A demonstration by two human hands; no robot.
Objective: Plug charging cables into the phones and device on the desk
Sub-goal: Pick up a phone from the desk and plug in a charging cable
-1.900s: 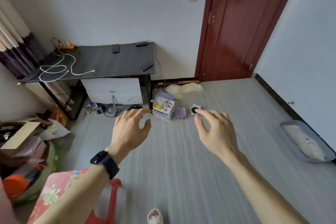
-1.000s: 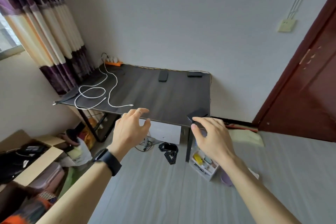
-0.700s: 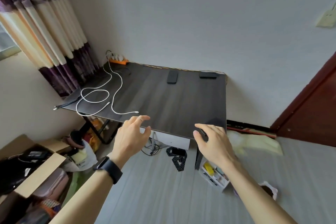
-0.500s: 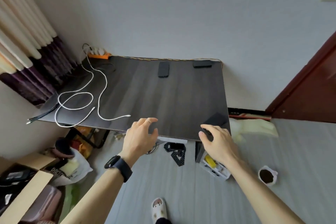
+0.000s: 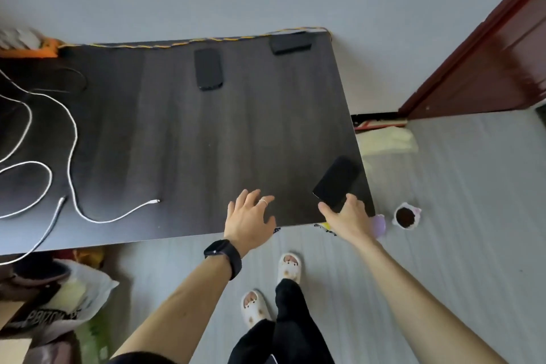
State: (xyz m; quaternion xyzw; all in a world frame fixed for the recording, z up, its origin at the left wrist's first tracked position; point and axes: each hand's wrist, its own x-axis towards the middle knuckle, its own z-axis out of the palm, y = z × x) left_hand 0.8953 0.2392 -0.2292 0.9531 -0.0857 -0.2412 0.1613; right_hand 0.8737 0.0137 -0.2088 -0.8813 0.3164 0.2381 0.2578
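A dark desk (image 5: 206,139) carries a black phone (image 5: 208,69) at the back middle and a small black device (image 5: 291,43) at the back right corner. A second black phone (image 5: 336,182) lies slanted near the front right corner. My right hand (image 5: 347,217) has its thumb and fingers closed round that phone's near end. My left hand (image 5: 251,217) hovers open over the desk's front edge, fingers spread. White charging cables (image 5: 71,139) loop over the left of the desk. One plug end (image 5: 155,201) lies left of my left hand, and another (image 5: 60,205) lies further left.
An orange power strip (image 5: 28,49) sits at the back left corner. On the floor are a small pot of soil (image 5: 406,216) right of the desk, a pale cloth (image 5: 387,140), and bags (image 5: 68,298) at lower left. A dark red door (image 5: 487,53) stands to the right.
I have walked up to the desk and my view has tilted down onto it. My right hand has reached the near phone and closed on its end. My left hand came over the front edge.
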